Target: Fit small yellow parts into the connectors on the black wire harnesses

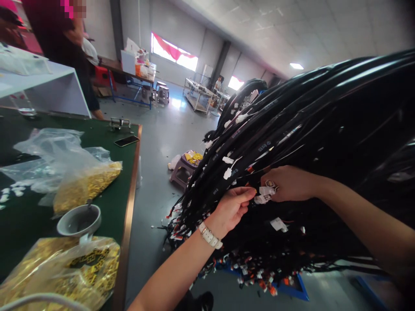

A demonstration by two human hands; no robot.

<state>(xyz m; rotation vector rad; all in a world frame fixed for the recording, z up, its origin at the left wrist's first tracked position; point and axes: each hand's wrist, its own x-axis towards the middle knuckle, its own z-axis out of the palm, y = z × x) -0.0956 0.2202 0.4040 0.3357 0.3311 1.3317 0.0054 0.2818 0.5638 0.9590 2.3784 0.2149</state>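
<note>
While my right hand (290, 183) grips a pair of white connectors (264, 196), my left hand (235, 207) sits just beside them, thumb and forefinger pinched tight on a small yellow piece (255, 191), mostly hidden. Can't tell if the piece touches the connector housing; shape too small to read. Connectors are off the desk (129, 160), past its right edge, in front of the hanging black cable bundle (311, 108).

Step in hand, my read: lining up the yellow piece with a connector. Next move calls for a firm right-hand grip, the mating face turned toward my left fingertips, and a straight, light push. Main risk: going in crooked, or a neighbouring cable snagging.

On the desk: one bag of yellow parts (87, 185) near the right edge, a grey bowl (94, 225) just nearer to me, a second yellow-filled bag (42, 268) toward the near right corner, a phone (126, 141) by the far right corner.
</note>
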